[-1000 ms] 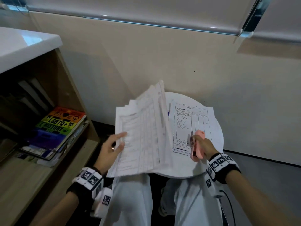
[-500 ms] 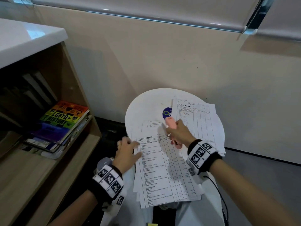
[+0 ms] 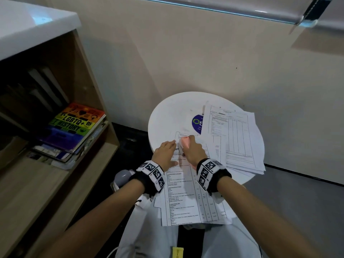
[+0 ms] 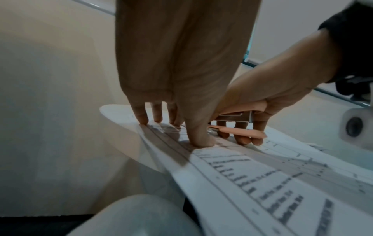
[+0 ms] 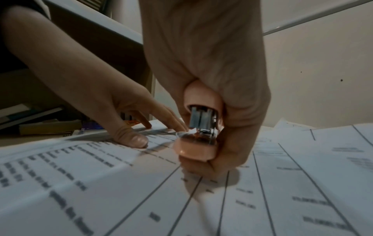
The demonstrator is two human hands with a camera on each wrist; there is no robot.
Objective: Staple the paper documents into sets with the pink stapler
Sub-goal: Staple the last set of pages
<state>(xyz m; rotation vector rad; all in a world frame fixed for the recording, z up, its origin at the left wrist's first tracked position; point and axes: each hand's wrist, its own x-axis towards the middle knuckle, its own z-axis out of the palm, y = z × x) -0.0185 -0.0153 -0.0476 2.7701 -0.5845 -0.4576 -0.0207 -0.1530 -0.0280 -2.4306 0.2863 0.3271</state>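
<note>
You cannot read the print on the paper documents (image 3: 188, 198): it blurs in both wrist views. Your right hand (image 3: 193, 150) covers most of the pink stapler (image 3: 185, 142), so beside it the stapled corner stays hidden. The blue sticker (image 3: 197, 123) lies half under sheets.

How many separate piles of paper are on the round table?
2. One pile lies under both hands at the near edge, hanging over it; the other pile lies at the right side of the table. Sheets underneath stay hidden.
</note>
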